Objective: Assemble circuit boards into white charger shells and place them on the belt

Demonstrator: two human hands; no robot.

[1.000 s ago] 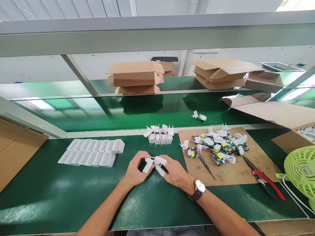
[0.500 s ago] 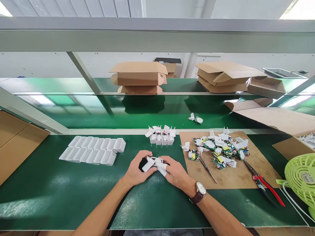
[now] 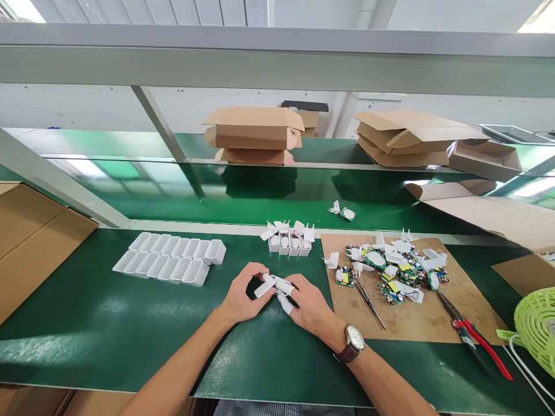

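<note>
Near the table's front middle, my left hand (image 3: 243, 296) closes its thumb and fingers around a small white plug charger (image 3: 265, 285) with a flat white flap sticking out. My right hand (image 3: 313, 305) has white covers on its thumb and index finger, and these press on the same charger from the right. Fingers hide much of its body. Just beyond stand several white cases (image 3: 289, 245) in a short row, with plug pieces resting on their tops. To the left lie two rows of open white cases (image 3: 170, 260).
At right, a brown board (image 3: 359, 323) carries a pile of circuit boards with white plug pieces (image 3: 392, 263), tweezers (image 3: 369, 301) and red-handled pliers (image 3: 474, 335). A green fan (image 3: 537, 318) sits at the right edge. Cardboard boxes (image 3: 258, 136) rest on the back shelf.
The view has shifted and tilted slightly. My right index finger has moved up along the charger, away from the thumb. Both hands stay around it.
</note>
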